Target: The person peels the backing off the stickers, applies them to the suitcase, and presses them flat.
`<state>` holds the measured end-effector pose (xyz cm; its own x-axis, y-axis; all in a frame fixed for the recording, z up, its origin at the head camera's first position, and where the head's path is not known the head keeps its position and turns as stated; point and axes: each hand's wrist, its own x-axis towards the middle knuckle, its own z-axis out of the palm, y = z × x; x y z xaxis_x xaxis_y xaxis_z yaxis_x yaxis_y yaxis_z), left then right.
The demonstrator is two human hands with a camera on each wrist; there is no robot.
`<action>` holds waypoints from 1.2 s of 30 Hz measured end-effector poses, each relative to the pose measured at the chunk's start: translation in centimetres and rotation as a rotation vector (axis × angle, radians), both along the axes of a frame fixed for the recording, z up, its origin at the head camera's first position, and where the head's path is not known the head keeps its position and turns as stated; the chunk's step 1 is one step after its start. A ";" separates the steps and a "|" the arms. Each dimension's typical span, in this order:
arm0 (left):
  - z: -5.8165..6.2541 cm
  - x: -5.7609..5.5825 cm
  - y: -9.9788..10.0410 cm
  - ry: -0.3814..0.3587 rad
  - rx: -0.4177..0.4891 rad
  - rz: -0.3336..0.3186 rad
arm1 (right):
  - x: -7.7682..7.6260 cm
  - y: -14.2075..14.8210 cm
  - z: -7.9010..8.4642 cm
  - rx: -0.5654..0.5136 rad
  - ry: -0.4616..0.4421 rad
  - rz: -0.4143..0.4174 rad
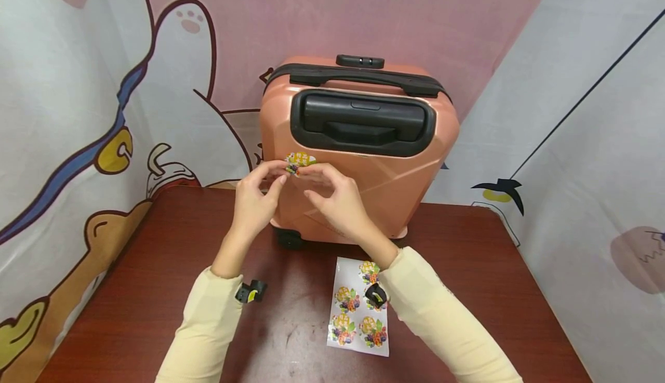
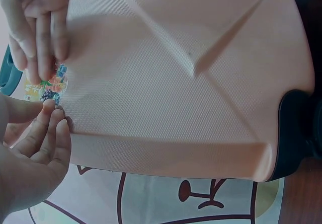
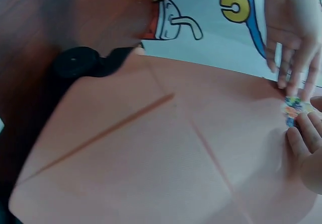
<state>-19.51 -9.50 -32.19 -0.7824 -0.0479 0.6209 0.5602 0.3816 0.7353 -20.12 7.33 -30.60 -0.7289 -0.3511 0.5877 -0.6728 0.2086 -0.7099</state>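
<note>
Head view: a pink suitcase (image 1: 395, 181) stands at the far side of a brown table (image 1: 452, 250), in front of a printed curtain (image 1: 410, 13). A fruit sticker (image 1: 302, 158) lies against the suitcase's near face, toward its left edge, below the black handle (image 1: 363, 118). The left hand (image 1: 254, 201) touches the sticker's left part with extended fingers, thumb held apart; the right hand (image 1: 340, 201) touches its right part likewise, thumb spread away. A white sheet (image 1: 346, 268) bearing further fruit stickers lies on the table, nearer the person, partly beneath the right sleeve (image 1: 431, 308). Left wrist view: the fingertips of both hands meet the sticker; whether the left thumb also touches it, cannot be told. Right wrist view: the left fingers point straight at the sticker; the right fingers partly cover it.
</note>
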 end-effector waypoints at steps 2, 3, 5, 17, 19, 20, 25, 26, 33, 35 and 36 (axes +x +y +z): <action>0.0 0.0 0.0 -0.003 -0.003 0.001 | 0.0 0.1 0.6 -0.026 0.018 -0.006; 0.0 0.0 0.0 -0.004 -0.004 0.000 | 0.0 0.1 0.9 -0.037 0.028 -0.008; 0.0 0.0 0.1 -0.006 -0.004 -0.001 | 0.1 0.3 1.4 -0.052 0.039 -0.012; -0.1 0.1 0.0 -0.026 -0.009 -0.006 | 0.3 0.9 0.8 -0.047 -0.026 -0.013; -0.1 0.1 0.0 -0.026 -0.013 -0.003 | 0.1 1.0 1.1 -0.050 0.002 -0.019; -0.1 0.1 0.0 -0.026 -0.015 -0.002 | 0.0 1.0 1.3 -0.051 0.018 -0.023; -0.1 0.2 0.1 -0.031 -0.021 -0.003 | 0.0 1.2 1.6 -0.077 0.042 -0.016; -0.1 0.2 0.1 -0.031 -0.022 -0.003 | 0.1 1.2 1.6 -0.079 0.036 -0.017; 0.0 0.3 0.1 -0.028 -0.021 -0.009 | 0.1 1.6 0.9 -0.072 0.003 -0.040; 0.0 0.2 0.1 -0.028 -0.021 -0.008 | 0.1 1.6 1.1 -0.080 0.014 -0.042; 0.0 0.2 0.0 -0.027 -0.022 -0.008 | 0.1 1.6 1.2 -0.085 0.023 -0.041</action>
<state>-19.28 -9.45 -32.23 -0.7991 -0.0282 0.6006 0.5436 0.3929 0.7417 -20.06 8.95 -29.35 -0.7278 -0.2693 0.6307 -0.6810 0.1758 -0.7108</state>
